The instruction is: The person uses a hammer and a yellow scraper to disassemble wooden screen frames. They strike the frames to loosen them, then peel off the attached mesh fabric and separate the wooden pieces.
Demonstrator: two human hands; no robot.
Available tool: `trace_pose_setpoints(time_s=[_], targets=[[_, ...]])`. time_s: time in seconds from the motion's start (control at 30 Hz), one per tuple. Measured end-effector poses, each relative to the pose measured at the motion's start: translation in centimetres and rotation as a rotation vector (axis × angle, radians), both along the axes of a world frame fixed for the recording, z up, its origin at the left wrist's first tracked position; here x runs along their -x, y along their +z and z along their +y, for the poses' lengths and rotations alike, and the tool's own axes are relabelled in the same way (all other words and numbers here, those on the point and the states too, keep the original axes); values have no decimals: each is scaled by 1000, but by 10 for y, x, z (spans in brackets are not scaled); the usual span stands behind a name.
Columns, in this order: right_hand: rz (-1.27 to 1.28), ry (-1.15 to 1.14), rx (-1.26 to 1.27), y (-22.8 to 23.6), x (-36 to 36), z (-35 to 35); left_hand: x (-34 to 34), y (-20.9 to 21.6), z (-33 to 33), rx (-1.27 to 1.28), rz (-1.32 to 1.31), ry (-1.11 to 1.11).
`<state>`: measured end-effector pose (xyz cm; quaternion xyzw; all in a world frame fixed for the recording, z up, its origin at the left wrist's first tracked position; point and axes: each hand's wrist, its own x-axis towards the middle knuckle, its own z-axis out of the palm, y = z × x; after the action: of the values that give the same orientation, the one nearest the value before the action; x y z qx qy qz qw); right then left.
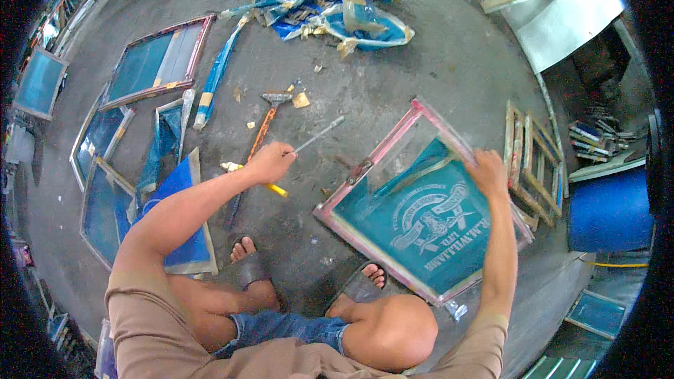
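My left hand (270, 162) grips a thin metal rod tool (319, 134) that points up and to the right over the concrete floor. My right hand (487, 171) holds the far edge of a wooden screen-printing frame (365, 170) with teal mesh (421, 224), which stands tilted on the floor in front of my knees. The mesh is partly torn away near the frame's upper corner. A yellow-handled tool (275, 189) lies under my left wrist. An orange-handled scraper (265, 125) lies just beyond my left hand.
Several more framed screens (158, 62) lie at the left. Torn blue mesh and tape scraps (337, 7) are heaped at the top. Bare wooden frames (533, 161) stack at the right beside a blue drum (607, 210). My sandalled feet (365, 284) rest below the frame.
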<state>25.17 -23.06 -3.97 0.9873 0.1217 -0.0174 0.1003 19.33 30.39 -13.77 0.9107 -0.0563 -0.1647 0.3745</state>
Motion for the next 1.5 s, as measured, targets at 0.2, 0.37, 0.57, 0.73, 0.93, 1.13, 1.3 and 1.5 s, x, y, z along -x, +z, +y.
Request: trace_pose_setpoints(time_s=[0.2, 0.37, 0.57, 0.73, 0.93, 1.13, 1.3, 1.5], targets=[[-137, -160, -35, 160, 38, 78, -37, 29, -24, 97, -80, 122], [-192, -227, -36, 146, 56, 81, -100, 83, -110, 356, -597, 65], [-155, -343, -133, 140, 49, 91, -98, 230, -154, 951, -702, 212], [-136, -367, -201, 151, 44, 105, -41, 11, -211, 586, -578, 442], [-183, -419, -132, 135, 46, 75, -80, 85, -217, 808, -89, 441], [-146, -447, -162, 137, 39, 84, -63, 206, -181, 1081, -840, 403], [-130, -423, -142, 151, 38, 88, -66, -77, -232, 175, -280, 344], [-102, -424, -142, 140, 43, 75, -103, 17, -193, 554, -188, 535]])
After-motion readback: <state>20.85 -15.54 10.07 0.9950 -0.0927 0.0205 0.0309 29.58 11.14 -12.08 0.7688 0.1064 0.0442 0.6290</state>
